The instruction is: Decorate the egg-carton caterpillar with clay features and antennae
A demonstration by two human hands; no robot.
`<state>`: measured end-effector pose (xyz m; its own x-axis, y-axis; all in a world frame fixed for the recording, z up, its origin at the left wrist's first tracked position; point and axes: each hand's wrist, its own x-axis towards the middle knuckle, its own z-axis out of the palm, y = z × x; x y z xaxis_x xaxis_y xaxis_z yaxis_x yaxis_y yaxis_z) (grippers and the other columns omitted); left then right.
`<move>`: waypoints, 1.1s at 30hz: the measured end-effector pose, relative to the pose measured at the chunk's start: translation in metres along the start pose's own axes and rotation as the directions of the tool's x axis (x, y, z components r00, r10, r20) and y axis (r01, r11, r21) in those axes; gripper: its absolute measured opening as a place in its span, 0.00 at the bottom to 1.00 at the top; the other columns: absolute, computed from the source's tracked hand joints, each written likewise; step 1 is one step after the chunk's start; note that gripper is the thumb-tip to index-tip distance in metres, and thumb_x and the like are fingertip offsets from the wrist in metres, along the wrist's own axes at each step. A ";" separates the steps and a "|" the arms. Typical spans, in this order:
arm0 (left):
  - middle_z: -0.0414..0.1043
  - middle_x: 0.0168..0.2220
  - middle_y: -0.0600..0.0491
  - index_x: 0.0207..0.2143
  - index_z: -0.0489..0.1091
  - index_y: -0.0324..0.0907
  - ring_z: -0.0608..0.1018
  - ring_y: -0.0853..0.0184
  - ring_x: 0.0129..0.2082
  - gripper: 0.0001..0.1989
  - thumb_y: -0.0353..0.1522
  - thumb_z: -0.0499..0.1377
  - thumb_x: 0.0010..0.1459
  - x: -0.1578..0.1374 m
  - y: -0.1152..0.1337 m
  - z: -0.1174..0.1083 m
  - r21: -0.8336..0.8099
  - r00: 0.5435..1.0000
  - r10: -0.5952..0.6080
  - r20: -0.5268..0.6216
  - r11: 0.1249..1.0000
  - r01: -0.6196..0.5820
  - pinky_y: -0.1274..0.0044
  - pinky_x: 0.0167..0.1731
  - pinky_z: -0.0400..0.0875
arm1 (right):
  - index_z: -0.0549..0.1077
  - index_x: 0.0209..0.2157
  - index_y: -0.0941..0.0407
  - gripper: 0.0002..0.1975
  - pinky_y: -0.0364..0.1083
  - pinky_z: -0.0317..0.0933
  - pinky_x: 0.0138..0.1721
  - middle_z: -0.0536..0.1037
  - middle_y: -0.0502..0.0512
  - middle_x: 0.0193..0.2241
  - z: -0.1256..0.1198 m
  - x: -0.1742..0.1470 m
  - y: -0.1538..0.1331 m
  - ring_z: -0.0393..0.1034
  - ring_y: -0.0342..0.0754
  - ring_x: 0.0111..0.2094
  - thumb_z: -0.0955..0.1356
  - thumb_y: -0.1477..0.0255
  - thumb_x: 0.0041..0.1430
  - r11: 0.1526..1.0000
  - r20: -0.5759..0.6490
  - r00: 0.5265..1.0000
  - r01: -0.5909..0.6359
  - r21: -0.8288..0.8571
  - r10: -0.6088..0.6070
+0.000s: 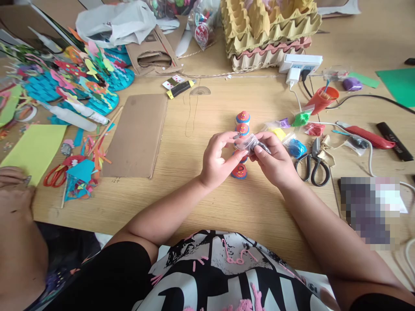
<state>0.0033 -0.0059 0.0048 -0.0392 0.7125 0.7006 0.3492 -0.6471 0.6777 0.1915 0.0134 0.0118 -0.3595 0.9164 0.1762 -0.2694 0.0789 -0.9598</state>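
A small clear plastic bag (249, 142) with dark clay in it is pinched between both hands above the table. My left hand (218, 159) grips the bag's clear end between thumb and fingers. The dark, filled end is in my right hand (275, 159), its thumb pressed on the clay. Beneath and behind the hands stands a row of small red and blue figures; a smiling figure (243, 117) is at the far end and another figure (239, 171) at the near end. The hands hide the middle of this row.
Right of my hands lie black-handled scissors (314, 166), blue clay (296, 148), green clay (302, 118) and an orange cup (325, 98). Cardboard (136, 136) and red-handled scissors (55, 175) are on the left. Egg trays (269, 41) stack behind. Another person's hand (14, 185) rests far left.
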 end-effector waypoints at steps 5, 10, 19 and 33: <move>0.78 0.48 0.52 0.57 0.67 0.47 0.84 0.69 0.44 0.20 0.34 0.67 0.66 -0.001 0.000 0.005 -0.068 0.999 0.009 -0.044 0.998 -0.012 0.73 0.49 0.80 | 0.74 0.50 0.45 0.12 0.46 0.73 0.43 0.77 0.49 0.40 0.009 -0.002 -0.006 0.72 0.44 0.36 0.73 0.60 0.68 0.995 -0.013 0.997 0.074 -0.071 -0.075; 0.77 0.50 0.51 0.55 0.69 0.46 0.85 0.70 0.44 0.16 0.32 0.66 0.67 -0.002 -0.002 0.004 -0.052 1.000 0.019 -0.004 0.998 -0.020 0.74 0.50 0.82 | 0.73 0.50 0.46 0.12 0.46 0.73 0.46 0.77 0.49 0.42 0.012 -0.002 -0.008 0.73 0.43 0.38 0.73 0.61 0.68 0.991 -0.014 0.996 0.089 -0.099 -0.091; 0.72 0.58 0.46 0.60 0.65 0.48 0.79 0.60 0.59 0.21 0.38 0.65 0.68 -0.005 -0.007 0.001 -0.065 0.996 0.084 0.016 0.994 -0.083 0.70 0.53 0.83 | 0.72 0.51 0.46 0.16 0.43 0.70 0.33 0.78 0.48 0.38 0.010 -0.003 -0.008 0.73 0.42 0.32 0.74 0.58 0.66 0.996 0.040 0.996 -0.087 0.037 0.086; 0.73 0.59 0.47 0.60 0.67 0.50 0.78 0.60 0.61 0.19 0.40 0.63 0.69 -0.003 -0.004 -0.003 -0.093 0.988 0.064 0.140 0.994 -0.051 0.65 0.60 0.79 | 0.74 0.39 0.52 0.17 0.44 0.74 0.33 0.80 0.48 0.32 0.013 -0.004 -0.020 0.76 0.43 0.30 0.78 0.56 0.60 0.994 -0.012 0.994 -0.105 -0.022 0.105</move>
<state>-0.0008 -0.0063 0.0007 0.1145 0.7007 0.7042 0.2619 -0.7051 0.6590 0.1868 0.0028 0.0327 -0.3750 0.9242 0.0722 -0.2109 -0.0092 -0.9775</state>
